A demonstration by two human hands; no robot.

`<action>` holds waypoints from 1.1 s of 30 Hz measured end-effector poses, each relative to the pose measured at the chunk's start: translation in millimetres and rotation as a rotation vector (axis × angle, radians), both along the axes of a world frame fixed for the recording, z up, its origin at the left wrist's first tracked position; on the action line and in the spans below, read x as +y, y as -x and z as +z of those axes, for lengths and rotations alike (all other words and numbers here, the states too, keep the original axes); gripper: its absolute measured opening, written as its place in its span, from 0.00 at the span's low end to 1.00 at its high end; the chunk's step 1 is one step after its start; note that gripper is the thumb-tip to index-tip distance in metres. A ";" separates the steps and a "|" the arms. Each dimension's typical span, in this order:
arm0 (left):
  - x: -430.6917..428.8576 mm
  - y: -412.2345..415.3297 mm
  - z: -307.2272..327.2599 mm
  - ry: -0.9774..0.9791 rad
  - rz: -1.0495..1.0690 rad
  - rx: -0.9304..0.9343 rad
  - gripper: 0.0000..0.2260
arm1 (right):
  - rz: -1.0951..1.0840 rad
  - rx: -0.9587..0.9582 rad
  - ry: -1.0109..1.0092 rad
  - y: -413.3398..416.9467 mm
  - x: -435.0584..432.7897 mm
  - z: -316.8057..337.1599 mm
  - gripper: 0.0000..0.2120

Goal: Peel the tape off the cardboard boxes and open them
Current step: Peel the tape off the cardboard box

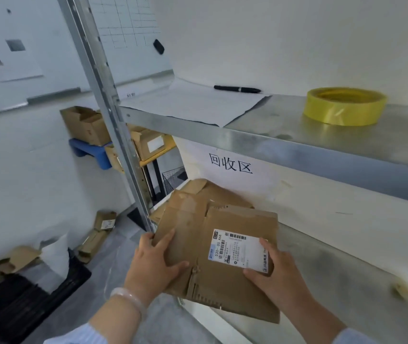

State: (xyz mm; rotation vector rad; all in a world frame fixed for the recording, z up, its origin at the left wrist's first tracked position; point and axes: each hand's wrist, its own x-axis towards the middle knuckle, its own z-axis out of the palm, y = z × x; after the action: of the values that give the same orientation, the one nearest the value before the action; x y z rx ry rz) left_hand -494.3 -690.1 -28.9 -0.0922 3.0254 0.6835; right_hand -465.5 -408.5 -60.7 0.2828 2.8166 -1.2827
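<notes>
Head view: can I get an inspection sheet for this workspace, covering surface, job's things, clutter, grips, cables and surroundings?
Surface: lower metal shelf, cardboard stack on it.
Job's things: flattened box with shipping label, held at the shelf's front edge over the stack.
Clutter: yellow tape roll, pen and paper sheet on upper shelf.
Grips: left grip, fingers flat on the box's left side; right grip holds its right side, thumb on label.
Cables: nothing seen.
Surroundings: paper sign on back wall; floor boxes; whiteboard.
</notes>
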 end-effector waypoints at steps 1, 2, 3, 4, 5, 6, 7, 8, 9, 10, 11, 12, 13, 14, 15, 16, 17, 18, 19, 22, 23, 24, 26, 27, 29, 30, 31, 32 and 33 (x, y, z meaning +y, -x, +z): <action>-5.2 14.9 1.9 0.013 -0.004 -0.014 0.39 | -0.006 -0.015 0.012 12.1 -5.5 -0.1 0.41; -10.1 30.4 4.5 0.022 -0.008 -0.021 0.39 | -0.013 -0.024 0.020 24.4 -10.4 0.3 0.41; -14.7 45.8 7.1 0.028 -0.016 -0.028 0.39 | -0.019 -0.032 0.019 36.4 -15.0 0.1 0.40; -18.8 59.6 8.9 0.035 -0.028 -0.040 0.39 | -0.022 -0.043 0.015 46.7 -18.9 -0.1 0.40; -22.0 72.5 9.9 0.041 -0.038 -0.052 0.39 | -0.028 -0.058 0.015 56.7 -23.1 -0.3 0.40; -24.9 84.4 9.4 0.042 -0.046 -0.067 0.39 | -0.039 -0.072 0.020 65.9 -27.5 -0.9 0.40; -27.5 95.2 7.8 0.035 -0.051 -0.088 0.39 | -0.052 -0.089 0.022 74.3 -32.0 -1.8 0.40; -29.7 105.3 5.5 0.024 -0.055 -0.114 0.39 | -0.061 -0.106 0.019 81.5 -36.3 -3.0 0.40; -32.4 115.9 2.9 0.018 -0.061 -0.141 0.38 | -0.068 -0.125 0.011 88.5 -40.9 -4.5 0.40; -35.4 127.0 0.6 0.023 -0.072 -0.161 0.38 | -0.077 -0.144 0.005 95.0 -45.3 -6.9 0.40; -38.4 139.0 -1.4 0.035 -0.090 -0.173 0.38 | -0.090 -0.160 0.004 101.1 -49.9 -9.2 0.40; -41.2 151.3 -3.3 0.050 -0.115 -0.178 0.38 | -0.109 -0.172 0.004 107.1 -54.7 -11.7 0.40; -43.3 163.3 -5.2 0.062 -0.143 -0.180 0.38 | -0.134 -0.185 0.002 112.6 -59.7 -13.8 0.41; -45.1 174.6 -7.4 0.071 -0.170 -0.184 0.38 | -0.162 -0.198 0.004 118.2 -64.9 -15.6 0.41; -46.3 185.4 -10.0 0.080 -0.198 -0.191 0.38 | -0.189 -0.213 0.011 123.5 -70.1 -17.1 0.41; -48.0 195.5 -14.0 0.083 -0.223 -0.200 0.38 | -0.212 -0.227 0.014 127.9 -75.2 -18.2 0.41; -49.7 205.2 -18.0 0.083 -0.245 -0.204 0.38 | -0.231 -0.239 0.008 131.9 -80.2 -19.2 0.41; -51.2 214.1 -21.6 0.084 -0.267 -0.206 0.38 | -0.248 -0.253 -0.004 135.3 -84.7 -20.3 0.41; -52.4 222.4 -25.6 0.094 -0.293 -0.208 0.38 | -0.261 -0.274 -0.017 138.1 -89.2 -21.0 0.41; -53.7 243.2 -37.7 0.168 -0.369 -0.232 0.38 | -0.288 -0.342 -0.084 145.7 -99.0 -22.7 0.40; -53.5 248.2 -41.5 0.190 -0.389 -0.244 0.37 | -0.289 -0.371 -0.128 147.7 -101.0 -23.2 0.41; -53.5 252.2 -45.4 0.221 -0.410 -0.252 0.37 | -0.283 -0.406 -0.183 149.3 -102.9 -23.7 0.42; -54.5 258.3 -53.2 0.339 -0.476 -0.229 0.37 | -0.267 -0.470 -0.301 151.2 -106.4 -25.0 0.42; -55.5 260.6 -56.4 0.403 -0.513 -0.200 0.37 | -0.272 -0.489 -0.346 151.6 -107.9 -25.6 0.42; -56.3 265.6 -61.1 0.480 -0.577 -0.141 0.37 | -0.291 -0.506 -0.400 152.6 -110.1 -27.2 0.42; -56.4 267.2 -62.7 0.491 -0.602 -0.123 0.37 | -0.304 -0.510 -0.408 152.2 -111.0 -28.2 0.41; -56.0 267.5 -63.5 0.489 -0.622 -0.108 0.37 | -0.320 -0.508 -0.405 151.8 -111.6 -29.0 0.42; -55.7 267.6 -63.7 0.481 -0.638 -0.091 0.37 | -0.339 -0.501 -0.391 151.2 -112.2 -29.8 0.42; -55.7 267.6 -62.9 0.470 -0.652 -0.074 0.38 | -0.358 -0.488 -0.371 150.5 -113.1 -30.2 0.42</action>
State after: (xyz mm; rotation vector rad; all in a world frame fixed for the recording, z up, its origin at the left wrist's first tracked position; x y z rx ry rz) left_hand -761.9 -745.8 -91.8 0.7889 2.7993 -0.0814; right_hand -615.9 -521.6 -90.9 0.9978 2.6078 -0.5875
